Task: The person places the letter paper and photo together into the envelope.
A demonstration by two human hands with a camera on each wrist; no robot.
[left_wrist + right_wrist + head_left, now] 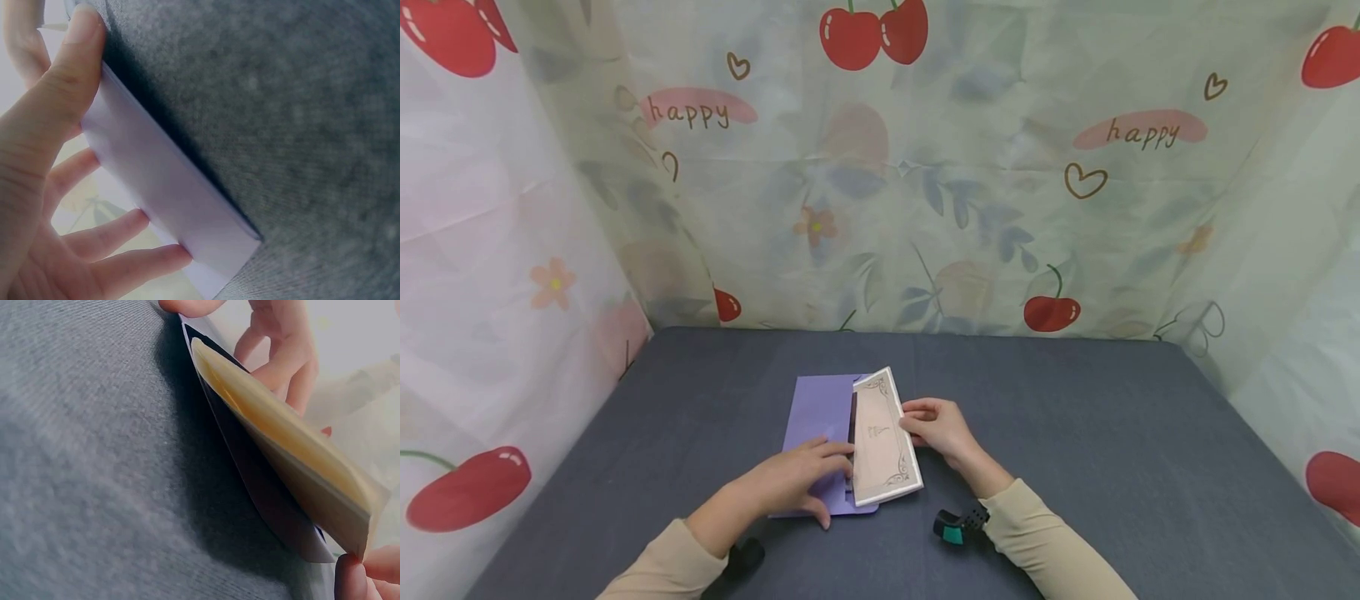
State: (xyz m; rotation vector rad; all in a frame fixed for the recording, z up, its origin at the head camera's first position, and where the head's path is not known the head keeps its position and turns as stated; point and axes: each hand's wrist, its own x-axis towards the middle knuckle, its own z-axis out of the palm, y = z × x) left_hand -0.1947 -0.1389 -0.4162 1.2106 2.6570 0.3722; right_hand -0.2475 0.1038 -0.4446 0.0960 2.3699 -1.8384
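A purple envelope (820, 408) lies on the dark tabletop, its opening toward the right. From that opening a pale pink folded card (876, 442) sticks out at a tilt, white-edged, with scroll corners and a small central print. My left hand (805, 479) rests on the envelope, fingertips near the opening and thumb at the near edge. In the left wrist view its spread fingers touch the envelope (150, 169). My right hand (943, 429) pinches the card's right edge. The right wrist view shows the card (300, 456) slightly parted; its inner end is hidden.
Dark grey cloth (1075, 467) covers the table. A printed curtain (970, 208) with cherries and flowers hangs behind and at both sides. A black wrist device (951, 529) with a teal part is by the right sleeve; another black piece (745, 557) is beneath the left.
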